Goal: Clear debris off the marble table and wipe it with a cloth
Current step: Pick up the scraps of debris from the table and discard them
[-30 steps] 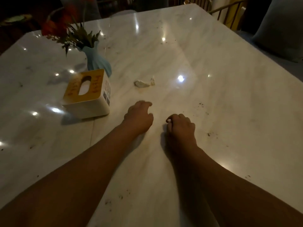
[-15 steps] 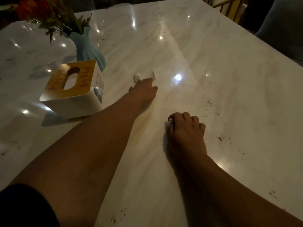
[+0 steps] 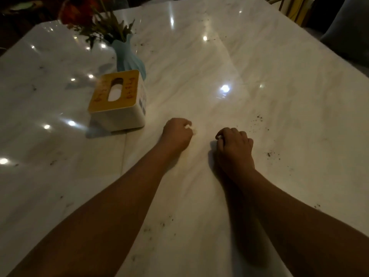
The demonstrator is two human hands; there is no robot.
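You were in the debris-clearing step, by my reading. Your left hand [image 3: 176, 134] lay knuckles-up on the marble surface [image 3: 279, 76], just in front of the tissue box [image 3: 117, 100]. Its fingers were curled round a crumpled white scrap [image 3: 189, 127] that peeked out at the fingertips. Your right hand [image 3: 235, 144] rested near it, fingers curled under too. A pale glint showed at its forefinger tip, but I could not tell whether that was a nail or another bit of litter. Dark crumbs [image 3: 259, 118] were scattered to the right of that hand, with more near your forearms and a few specks up by the blue vase [image 3: 128, 58]. No cloth was in view, so wiping had not begun. The next move, I judged, called for carrying the scrap off the surface in a closed fist so nothing dropped. After that came the fine crumbs, which looked too small to pinch and would need sweeping together into a palm or tissue.
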